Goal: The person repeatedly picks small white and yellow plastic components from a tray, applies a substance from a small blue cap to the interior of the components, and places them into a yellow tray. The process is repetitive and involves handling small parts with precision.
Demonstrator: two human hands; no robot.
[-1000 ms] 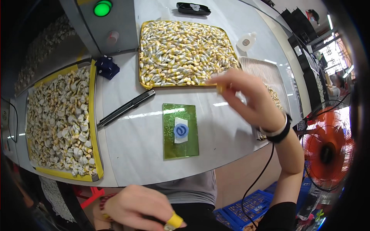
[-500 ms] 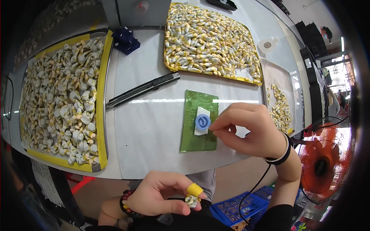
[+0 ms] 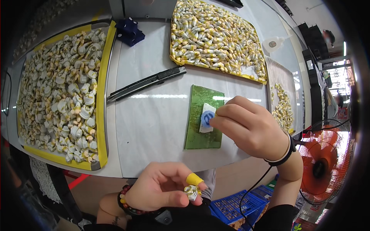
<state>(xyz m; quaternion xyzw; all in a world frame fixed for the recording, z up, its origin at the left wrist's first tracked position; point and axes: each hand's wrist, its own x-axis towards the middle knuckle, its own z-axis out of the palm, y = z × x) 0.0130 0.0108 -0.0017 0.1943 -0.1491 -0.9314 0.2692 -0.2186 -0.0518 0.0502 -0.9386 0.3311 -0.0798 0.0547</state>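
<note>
My left hand (image 3: 163, 188), low near the table's front edge, pinches a small white-and-yellow moulded piece (image 3: 192, 192) between thumb and fingers. A yellow sleeve (image 3: 194, 179) wraps one of its fingertips. On the table, a green rectangular plate (image 3: 194, 136) carries a white pad (image 3: 206, 129), and a small round blue cap (image 3: 207, 117) rests on that pad. My right hand (image 3: 250, 127) has its thumb and fingertips pressed together at the cap's right edge. Whatever lies between those fingertips is too small or hidden to name.
A yellow-edged tray (image 3: 103, 96) of white-and-yellow pieces is at left. Another tray (image 3: 219, 71) of slim pieces lies beyond the plate, with a smaller tray (image 3: 278, 71) to its right. A black utility knife (image 3: 146, 82), dark blue cloth (image 3: 130, 32), white bottle (image 3: 273, 43) and orange fan (image 3: 322, 165) surround.
My right fingertips have moved in over the blue cap and now cover part of it. The left hand keeps its pinch on the piece. The whole view has shifted slightly.
</note>
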